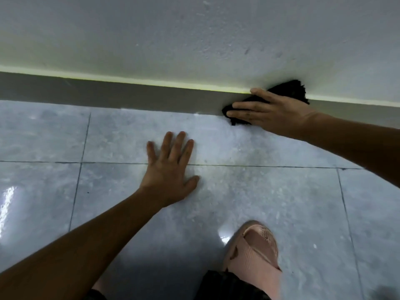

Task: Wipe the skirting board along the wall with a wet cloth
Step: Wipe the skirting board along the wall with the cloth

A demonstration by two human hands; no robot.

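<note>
A grey skirting board (pixel 129 95) runs along the foot of a white wall, from left to right across the view. My right hand (pixel 270 113) presses a black cloth (pixel 290 89) flat against the board at the right; the fingers point left and cover most of the cloth. Bits of the cloth stick out above the hand onto the wall and below the fingertips onto the floor. My left hand (pixel 171 169) lies palm down on the tiled floor, fingers spread, holding nothing.
Glossy grey floor tiles (pixel 43 137) with dark grout lines fill the lower view. My foot in a pink slipper (pixel 255 252) stands at the bottom right. A pale yellow strip (pixel 151 81) lines the top edge of the skirting board.
</note>
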